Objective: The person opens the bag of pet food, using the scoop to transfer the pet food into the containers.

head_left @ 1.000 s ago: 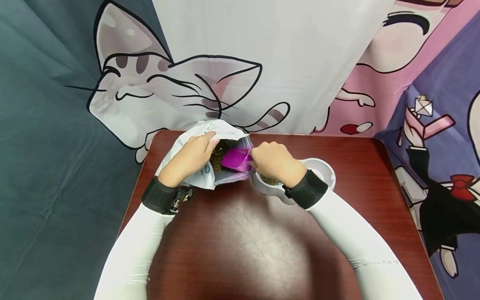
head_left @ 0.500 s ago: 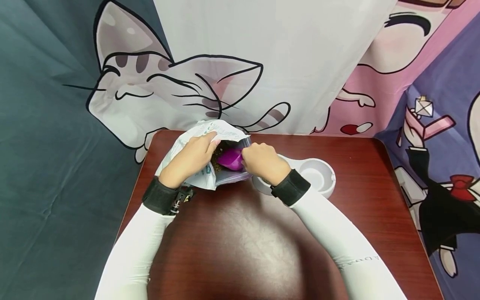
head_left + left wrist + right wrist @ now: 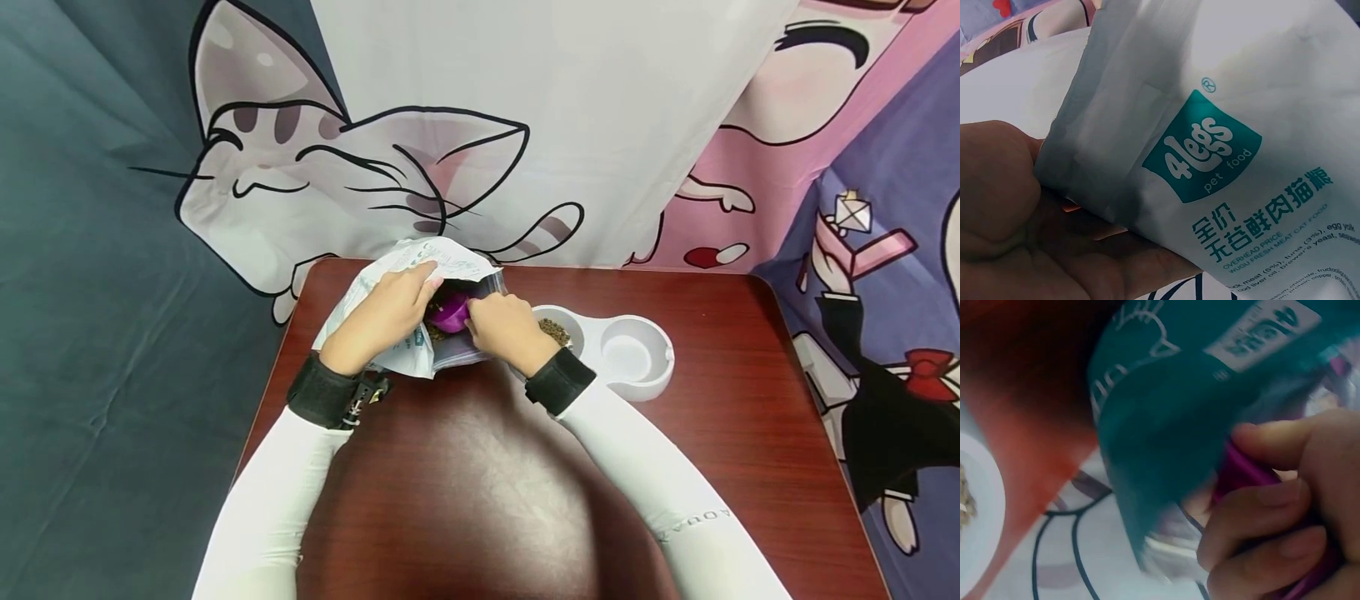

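Deeper inside the bag (image 3: 415, 354), apparently, sits the scoop (image 3: 451, 314), hands (image 3: 382, 312) (image 3: 512, 330) gripping one each.

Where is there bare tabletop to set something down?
The brown table is bare between the two white sleeves, and between the white double bowl and the table's right edge. The back left is crowded: the left hand holds the white-and-teal bag, the right hand the purple scoop in its mouth, near the bowl.
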